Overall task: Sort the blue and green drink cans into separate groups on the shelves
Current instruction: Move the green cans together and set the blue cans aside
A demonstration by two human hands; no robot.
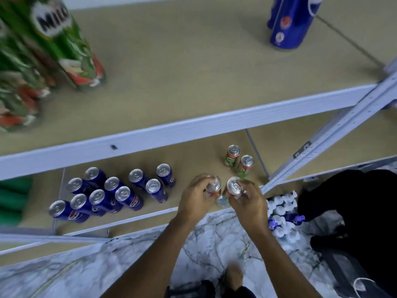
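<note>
Your left hand (196, 198): fingers curled round the top of a green can (213, 186), held upright over the front edge of the lower shelf (193, 168).
Your right hand (247, 201): gripping a second green can (234, 186) by its upper part, just beside the one in your left; the two cans nearly touch.
Lower shelf, left part: a cluster of blue cans (111, 190), all upright with silver lids showing, packed close together, some touching.
Lower shelf, right part: two green cans (239, 160) standing side by side, well apart from the blue cluster and just behind your hands.
Lower shelf, far left edge: green packs (12, 196), blurred; you cannot tell what they contain.
Upper shelf (182, 67), left: a blurred row of green Milo cans (43, 57) standing together.
Upper shelf, right: blue cans (290, 22) standing upright, probably two, though the frame cuts off their tops.
Floor, right of the shelf post (335, 136): a pack of bottles with white caps (281, 214), next to a black bag (352, 201).
</note>
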